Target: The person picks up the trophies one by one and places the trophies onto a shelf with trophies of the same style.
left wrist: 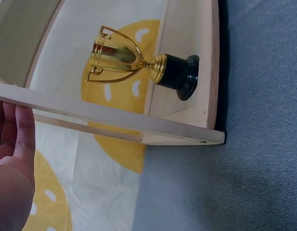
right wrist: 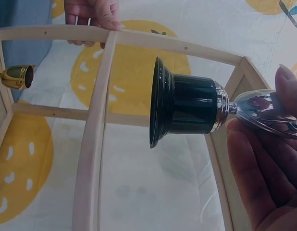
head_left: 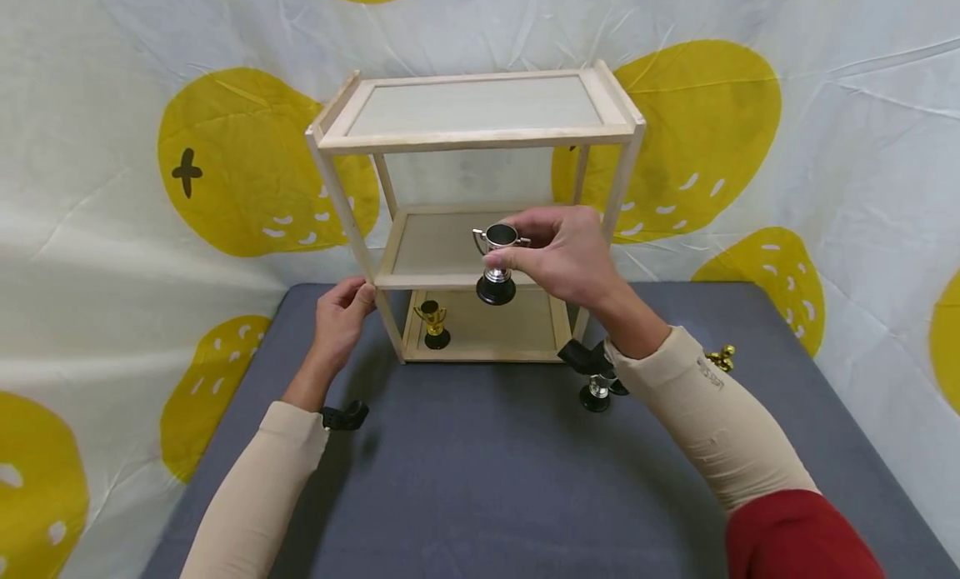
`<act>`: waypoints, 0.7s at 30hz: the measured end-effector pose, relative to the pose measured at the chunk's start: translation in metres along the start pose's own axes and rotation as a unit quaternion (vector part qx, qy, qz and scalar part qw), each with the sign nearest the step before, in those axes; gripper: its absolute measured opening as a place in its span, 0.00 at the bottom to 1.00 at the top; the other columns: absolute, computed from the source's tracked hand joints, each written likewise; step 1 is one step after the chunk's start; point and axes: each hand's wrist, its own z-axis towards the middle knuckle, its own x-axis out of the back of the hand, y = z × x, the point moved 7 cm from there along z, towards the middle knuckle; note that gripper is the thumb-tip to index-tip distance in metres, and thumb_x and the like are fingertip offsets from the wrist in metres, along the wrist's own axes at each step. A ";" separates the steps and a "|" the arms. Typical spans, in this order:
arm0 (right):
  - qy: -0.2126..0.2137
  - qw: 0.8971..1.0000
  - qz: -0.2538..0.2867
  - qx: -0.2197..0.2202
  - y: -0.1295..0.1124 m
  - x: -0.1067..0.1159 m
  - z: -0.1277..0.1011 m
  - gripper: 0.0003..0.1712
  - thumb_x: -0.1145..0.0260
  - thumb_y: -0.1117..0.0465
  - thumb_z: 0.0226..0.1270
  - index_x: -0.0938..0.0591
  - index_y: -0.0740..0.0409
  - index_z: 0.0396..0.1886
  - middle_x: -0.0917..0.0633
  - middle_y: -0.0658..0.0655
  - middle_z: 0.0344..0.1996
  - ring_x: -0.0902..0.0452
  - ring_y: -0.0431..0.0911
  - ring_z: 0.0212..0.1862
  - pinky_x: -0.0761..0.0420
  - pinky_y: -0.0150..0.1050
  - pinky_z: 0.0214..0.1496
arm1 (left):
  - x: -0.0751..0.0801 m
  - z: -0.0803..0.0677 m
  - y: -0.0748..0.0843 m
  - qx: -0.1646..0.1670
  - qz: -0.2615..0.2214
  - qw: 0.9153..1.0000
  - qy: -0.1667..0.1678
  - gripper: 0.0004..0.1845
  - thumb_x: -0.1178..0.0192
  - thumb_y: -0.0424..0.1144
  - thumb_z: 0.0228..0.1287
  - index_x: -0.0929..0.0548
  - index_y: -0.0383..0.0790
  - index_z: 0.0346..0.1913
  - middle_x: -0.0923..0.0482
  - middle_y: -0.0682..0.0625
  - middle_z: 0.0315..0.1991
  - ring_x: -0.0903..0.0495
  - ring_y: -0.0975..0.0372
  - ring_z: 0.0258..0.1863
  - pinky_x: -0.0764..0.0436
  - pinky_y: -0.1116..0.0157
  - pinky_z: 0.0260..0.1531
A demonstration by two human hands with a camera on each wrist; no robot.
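A small silver trophy (head_left: 496, 262) with a black base (right wrist: 187, 108) hangs in front of the middle tier of a three-tier wooden shelf (head_left: 480, 133). My right hand (head_left: 525, 254) pinches it by the cup (right wrist: 264, 108), base pointing toward the shelf. My left hand (head_left: 354, 298) holds the shelf's front left post (left wrist: 115, 120), with its fingers (right wrist: 93, 14) wrapped over the wood. A gold trophy (head_left: 433, 322) with a black base stands upright at the left of the bottom tier; it also shows in the left wrist view (left wrist: 129, 60).
Another silver trophy (head_left: 596, 393) stands on the grey table (head_left: 465, 479) under my right wrist, partly hidden. A gold trophy (head_left: 722, 358) peeks out behind my right forearm. White cloth with yellow blobs (head_left: 247, 162) hangs behind. The shelf's top tier holds nothing.
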 end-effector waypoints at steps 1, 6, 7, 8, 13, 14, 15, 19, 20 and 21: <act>-0.002 1.000 -0.002 -0.003 0.000 -0.001 0.002 0.16 0.14 0.63 0.49 0.07 0.62 0.39 0.07 0.61 0.35 0.12 0.37 0.28 0.16 0.28 0.29 | 0.000 0.000 0.000 0.000 -0.003 1.000 0.001 0.20 0.41 0.35 0.76 0.20 0.18 0.58 0.15 0.68 0.36 0.16 0.72 0.39 0.13 0.76 0.46; -0.010 1.000 -0.018 -0.007 -0.004 -0.007 0.010 0.16 0.14 0.61 0.51 0.07 0.60 0.40 0.07 0.60 0.35 0.14 0.40 0.26 0.19 0.29 0.26 | 0.000 0.000 0.000 0.001 -0.011 1.000 0.000 0.20 0.40 0.35 0.76 0.21 0.18 0.58 0.14 0.67 0.36 0.15 0.72 0.39 0.13 0.75 0.46; -0.011 1.000 -0.020 -0.006 -0.005 -0.008 0.012 0.16 0.14 0.61 0.51 0.07 0.60 0.40 0.07 0.60 0.35 0.15 0.40 0.26 0.20 0.29 0.26 | 0.000 0.000 0.000 0.001 -0.012 1.000 0.000 0.20 0.40 0.35 0.76 0.21 0.18 0.58 0.14 0.67 0.36 0.15 0.72 0.39 0.13 0.75 0.46; -0.013 1.000 -0.021 -0.005 -0.006 -0.009 0.013 0.16 0.14 0.62 0.51 0.07 0.60 0.40 0.07 0.60 0.35 0.15 0.40 0.26 0.19 0.29 0.26 | 0.000 0.000 0.000 0.001 -0.011 1.000 0.000 0.20 0.40 0.35 0.76 0.21 0.18 0.58 0.14 0.67 0.36 0.15 0.72 0.39 0.13 0.75 0.46; -0.022 1.000 -0.006 -0.008 -0.010 -0.014 0.019 0.17 0.14 0.63 0.51 0.07 0.61 0.41 0.07 0.60 0.35 0.13 0.41 0.28 0.15 0.31 0.30 | 0.000 0.000 0.000 0.000 -0.010 1.000 0.000 0.20 0.40 0.35 0.75 0.21 0.18 0.57 0.14 0.67 0.36 0.16 0.72 0.39 0.13 0.76 0.45; -0.024 1.000 -0.002 -0.009 -0.011 -0.015 0.020 0.17 0.14 0.63 0.51 0.07 0.62 0.41 0.07 0.60 0.35 0.12 0.41 0.28 0.14 0.31 0.31 | 0.000 0.000 0.000 0.000 -0.009 1.000 -0.001 0.20 0.40 0.35 0.75 0.20 0.18 0.57 0.14 0.67 0.35 0.16 0.72 0.38 0.13 0.76 0.45; -0.025 1.000 0.000 -0.010 -0.011 -0.016 0.021 0.17 0.14 0.63 0.51 0.07 0.62 0.41 0.07 0.60 0.35 0.12 0.41 0.28 0.14 0.31 0.31 | 0.000 0.000 0.000 0.000 -0.009 1.000 -0.001 0.20 0.40 0.35 0.75 0.21 0.18 0.57 0.14 0.67 0.35 0.16 0.72 0.38 0.13 0.75 0.45; -0.030 1.000 0.004 -0.009 -0.012 -0.020 0.026 0.16 0.15 0.63 0.51 0.07 0.62 0.41 0.07 0.60 0.35 0.12 0.41 0.29 0.14 0.31 0.33 | 0.000 0.000 0.000 0.000 -0.003 1.000 -0.003 0.20 0.40 0.35 0.75 0.21 0.18 0.57 0.15 0.68 0.36 0.16 0.72 0.39 0.13 0.76 0.45; -0.030 0.999 0.005 -0.009 -0.012 -0.020 0.027 0.16 0.15 0.63 0.51 0.07 0.62 0.41 0.07 0.60 0.36 0.11 0.41 0.30 0.14 0.31 0.33 | 0.000 0.000 0.000 0.001 -0.001 1.000 -0.003 0.20 0.40 0.36 0.75 0.20 0.19 0.57 0.15 0.68 0.36 0.16 0.72 0.39 0.13 0.76 0.45; -0.030 0.999 0.004 -0.009 -0.012 -0.021 0.028 0.16 0.15 0.63 0.51 0.07 0.61 0.41 0.07 0.60 0.36 0.11 0.41 0.30 0.14 0.31 0.33 | 0.000 0.001 0.000 0.001 0.000 1.000 -0.004 0.20 0.40 0.36 0.75 0.20 0.19 0.57 0.15 0.68 0.36 0.17 0.72 0.39 0.13 0.76 0.45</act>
